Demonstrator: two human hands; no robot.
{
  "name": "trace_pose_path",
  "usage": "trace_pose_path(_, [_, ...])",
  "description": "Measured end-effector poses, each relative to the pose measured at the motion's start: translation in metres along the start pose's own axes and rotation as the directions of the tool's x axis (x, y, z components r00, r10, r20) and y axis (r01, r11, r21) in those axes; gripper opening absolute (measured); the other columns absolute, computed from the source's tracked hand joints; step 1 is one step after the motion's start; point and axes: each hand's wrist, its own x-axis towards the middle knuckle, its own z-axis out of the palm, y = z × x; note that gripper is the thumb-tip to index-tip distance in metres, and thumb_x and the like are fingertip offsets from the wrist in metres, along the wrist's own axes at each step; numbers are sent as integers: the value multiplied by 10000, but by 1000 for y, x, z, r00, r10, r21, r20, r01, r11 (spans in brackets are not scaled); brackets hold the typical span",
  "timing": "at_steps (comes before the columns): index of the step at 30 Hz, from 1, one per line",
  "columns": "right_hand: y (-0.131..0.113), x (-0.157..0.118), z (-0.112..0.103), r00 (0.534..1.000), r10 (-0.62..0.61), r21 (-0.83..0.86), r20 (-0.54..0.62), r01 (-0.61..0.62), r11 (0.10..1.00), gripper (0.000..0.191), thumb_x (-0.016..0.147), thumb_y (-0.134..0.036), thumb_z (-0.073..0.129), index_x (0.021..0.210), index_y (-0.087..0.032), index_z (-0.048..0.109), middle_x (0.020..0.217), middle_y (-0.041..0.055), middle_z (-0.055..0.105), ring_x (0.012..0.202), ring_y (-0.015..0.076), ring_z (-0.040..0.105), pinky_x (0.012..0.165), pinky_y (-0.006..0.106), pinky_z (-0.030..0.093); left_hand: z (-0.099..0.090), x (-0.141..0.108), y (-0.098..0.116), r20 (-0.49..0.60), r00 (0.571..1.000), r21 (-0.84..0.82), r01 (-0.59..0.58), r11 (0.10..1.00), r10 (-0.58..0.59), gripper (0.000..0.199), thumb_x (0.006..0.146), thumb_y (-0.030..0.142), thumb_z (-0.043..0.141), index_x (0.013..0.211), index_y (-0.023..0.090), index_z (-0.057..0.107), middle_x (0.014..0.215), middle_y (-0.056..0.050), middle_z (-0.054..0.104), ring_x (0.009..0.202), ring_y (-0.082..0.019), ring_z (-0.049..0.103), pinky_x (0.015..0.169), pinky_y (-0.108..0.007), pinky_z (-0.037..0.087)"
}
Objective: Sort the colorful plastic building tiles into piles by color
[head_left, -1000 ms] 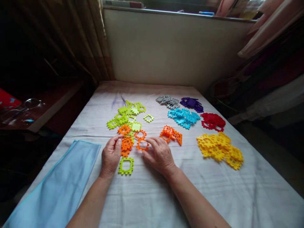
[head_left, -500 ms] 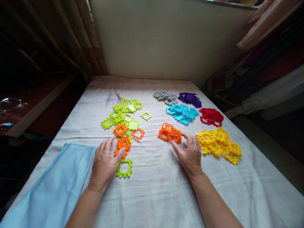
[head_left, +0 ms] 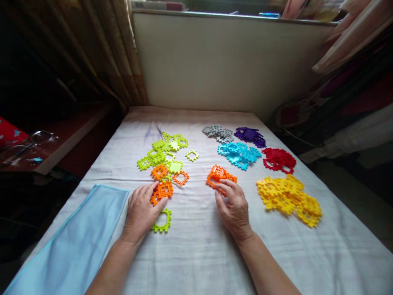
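My left hand (head_left: 143, 211) rests at the left edge of some stacked orange interlocking tiles (head_left: 164, 189), thumb and fingers apart and touching them. Below its thumb lies a lime-green square frame tile (head_left: 166, 225), partly covered by the hand. My right hand (head_left: 233, 207) is over the near side of a small pile of orange tiles (head_left: 216, 172); its fingertips reach onto the pile and hide part of it, with the thumb held apart. Between the hands, a single orange frame tile (head_left: 181, 178) lies against a pile of lime-green tiles (head_left: 156, 157).
Yellow tiles (head_left: 285, 194) lie right of my right hand. Beyond are piles of red tiles (head_left: 279, 159), light-blue tiles (head_left: 239, 155), purple tiles (head_left: 250, 136) and grey tiles (head_left: 217, 133). A blue cloth (head_left: 76, 237) lies at left on the white-sheeted table (head_left: 190, 262).
My right hand has shifted from the right side of its orange pile to the near side, fingers now over it. My left hand stays by its orange tiles. The view has tilted up slightly.
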Motion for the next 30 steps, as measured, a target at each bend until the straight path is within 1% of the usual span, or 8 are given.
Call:
trace_pose_path(3, [8, 1, -1, 995, 69, 87, -65, -63, 994, 161, 885, -240, 576, 993, -232, 696, 1037, 77, 694, 1012, 234, 644, 927, 451, 518, -2, 6, -3, 33, 999, 3, 1, 1000, -1, 486, 790, 486, 632, 1204, 232, 644, 1193, -88, 694, 1098, -287, 611, 987, -440, 452])
trace_pose_path(6, [19, 2, -3, 955, 260, 197, -141, -230, 953, 173, 867, -291, 583, 972, -216, 699, 1026, 81, 699, 990, 230, 649, 890, 430, 530, -8, 13, -9, 76, 997, -8, 35, 999, -34, 489, 772, 492, 653, 1190, 238, 655, 1170, -79, 706, 1072, -276, 626, 960, -421, 473])
trace_pose_path(10, [36, 10, -6, 786, 597, 369, -161, -513, 775, 302, 801, -395, 603, 987, -178, 700, 1013, 97, 701, 919, 225, 651, 796, 384, 530, -16, 16, -3, 56, 998, -40, 36, 999, -34, 473, 761, 489, 683, 1159, 234, 665, 1160, -78, 712, 1062, -275, 634, 948, -411, 485])
trace_pose_path(12, [44, 20, -5, 710, 683, 462, -172, -554, 692, 358, 765, -422, 605, 995, -163, 694, 980, 94, 703, 896, 216, 647, 799, 375, 519, -14, 12, 13, 15, 1000, -60, -18, 998, 19, 479, 777, 485, 685, 1181, 231, 649, 1162, -79, 708, 1072, -273, 629, 960, -411, 479])
trace_pose_path(15, [52, 34, 1, 659, 732, 538, -172, -560, 630, 384, 731, -426, 600, 998, -162, 683, 980, 85, 706, 870, 200, 642, 800, 361, 513, 1, 5, 50, 30, 993, -109, -111, 988, 115, 472, 801, 467, 692, 1208, 238, 624, 1141, -71, 708, 1058, -263, 633, 958, -409, 480])
trace_pose_path(18, [55, 39, 7, 656, 738, 540, -156, -569, 620, 358, 723, -416, 588, 960, -164, 682, 969, 82, 713, 866, 195, 647, 797, 349, 512, 22, 0, 86, 65, 987, -153, -136, 979, 147, 462, 796, 458, 719, 1188, 235, 620, 1110, -70, 711, 1028, -257, 638, 924, -403, 491])
trace_pose_path(21, [55, 36, 11, 698, 702, 511, -144, -555, 656, 338, 764, -424, 569, 945, -165, 690, 957, 82, 724, 870, 192, 650, 794, 337, 510, 39, -1, 106, 38, 987, -181, -147, 973, 156, 457, 796, 480, 723, 1164, 233, 610, 1081, -67, 708, 1012, -252, 637, 930, -406, 482])
trace_pose_path(30, [57, 38, 16, 701, 710, 562, -69, -560, 608, 336, 793, -444, 550, 928, -175, 700, 902, 64, 738, 788, 178, 675, 764, 332, 540, 51, -3, 112, -9, 972, -131, -232, 964, 233, 419, 813, 379, 709, 1191, 243, 592, 1125, -72, 695, 1083, -268, 612, 1047, -457, 405])
